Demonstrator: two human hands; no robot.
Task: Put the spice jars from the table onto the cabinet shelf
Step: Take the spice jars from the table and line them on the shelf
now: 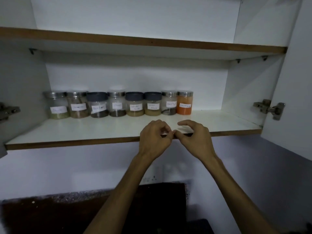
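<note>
Eight spice jars (118, 104) stand in one row along the back of the lower cabinet shelf (84, 130), packed side by side and touching or nearly so, each with a white handwritten label on its front. From where I stand, most of the writing is too small or blurred to read; the third from the left looks like black pepper (99, 105). Five jars have shiny metal lids and three have dark grey plastic ones. At the right end sits the one jar with bright orange powder (184, 103), filled almost to its lid, while the others hold pale, tan or dark contents low in the glass. To the right of it the shelf is bare white board up to the side wall.

Both of the person's hands are raised in front of the shelf's brown front edge, well short of the jars and holding nothing. The left hand (154, 141) has its fingers curled loosely inward; the right hand (195, 139) is half-spread, fingers arched over the shelf lip. Their fingertips almost meet in the middle.

An upper shelf (135, 41) runs above. The right cabinet door (293, 98) hangs open on a metal hinge (268, 108). Below is a dark countertop (50, 215).
</note>
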